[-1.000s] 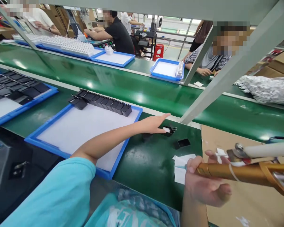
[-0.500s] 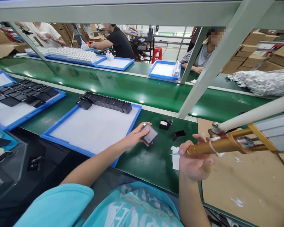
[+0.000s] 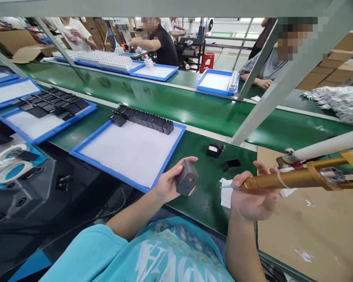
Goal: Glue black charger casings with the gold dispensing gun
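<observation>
My left hand (image 3: 170, 182) grips a black box-shaped adapter (image 3: 186, 178), with an orange-marked port on the face turned toward me. To the right, my right hand (image 3: 253, 197) is wrapped round a gold-coloured dispenser (image 3: 270, 180) whose pale thin tip points left, over a white paper (image 3: 226, 196). Beyond the hands on the green bench lie an open black case (image 3: 232, 165) and another small black case with white and metal parts (image 3: 214, 150).
Left of my left hand, a blue-rimmed tray (image 3: 181, 137) holds a row of black adapters (image 3: 148, 118). A slanted metal post (image 3: 253, 109) rises behind the bench. Brown cardboard (image 3: 306, 231) lies at right. People sit across the green belt (image 3: 153, 94).
The adapter in my left hand has turned from its grey flat face to its ported end, and sits a little lower. The whole view has shifted; my right hand keeps its hold on the dispenser.
</observation>
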Available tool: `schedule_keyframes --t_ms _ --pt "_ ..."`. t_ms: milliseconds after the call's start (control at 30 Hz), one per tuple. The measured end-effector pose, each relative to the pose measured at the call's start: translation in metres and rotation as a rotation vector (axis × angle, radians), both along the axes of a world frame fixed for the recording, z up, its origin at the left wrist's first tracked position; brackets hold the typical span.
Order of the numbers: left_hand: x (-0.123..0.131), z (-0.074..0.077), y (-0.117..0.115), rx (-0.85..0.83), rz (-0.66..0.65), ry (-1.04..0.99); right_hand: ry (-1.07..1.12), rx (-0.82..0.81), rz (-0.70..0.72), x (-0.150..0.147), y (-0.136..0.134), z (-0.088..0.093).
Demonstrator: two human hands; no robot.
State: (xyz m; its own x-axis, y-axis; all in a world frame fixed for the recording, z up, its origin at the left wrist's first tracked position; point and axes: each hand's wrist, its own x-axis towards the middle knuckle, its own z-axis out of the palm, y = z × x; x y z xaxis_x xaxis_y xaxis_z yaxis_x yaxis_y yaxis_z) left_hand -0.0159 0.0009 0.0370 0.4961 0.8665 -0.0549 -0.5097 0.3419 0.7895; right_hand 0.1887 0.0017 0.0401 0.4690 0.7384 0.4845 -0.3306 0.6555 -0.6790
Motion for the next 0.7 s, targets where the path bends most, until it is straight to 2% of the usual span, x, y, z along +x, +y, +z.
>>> schedule_keyframes --t_ms 100,167,367,433,467,533,600,667,700 --pt "-0.006 -0.004 -0.003 0.06 -0.007 0.097 0.012 -0.01 -0.027 -0.001 0.001 0.002" --pt "-0.01 -0.005 -0.003 0.162 0.024 0.272 0.012 -0.018 -0.044 -0.001 0.001 0.002" --pt "-0.015 -0.005 0.009 0.848 0.195 1.274 -0.02 -0.049 -0.049 -0.002 0.0 0.001" --pt "-0.011 -0.01 0.015 0.991 0.167 1.497 -0.018 -0.061 -0.051 -0.002 0.0 0.002" --pt "-0.007 -0.014 0.017 1.049 0.101 1.578 -0.016 -0.057 -0.046 -0.002 -0.001 0.003" --pt "-0.001 -0.022 0.019 1.166 -0.076 1.673 -0.01 -0.048 -0.023 -0.003 -0.001 0.004" --pt "0.004 -0.025 0.018 1.242 -0.176 1.698 0.003 -0.038 -0.004 -0.003 -0.002 0.004" --pt "0.004 -0.02 0.015 1.283 -0.162 1.705 0.015 -0.033 0.0 -0.004 -0.002 0.003" --pt "0.003 -0.016 0.013 1.289 -0.116 1.698 0.022 -0.032 -0.004 -0.004 -0.002 0.003"
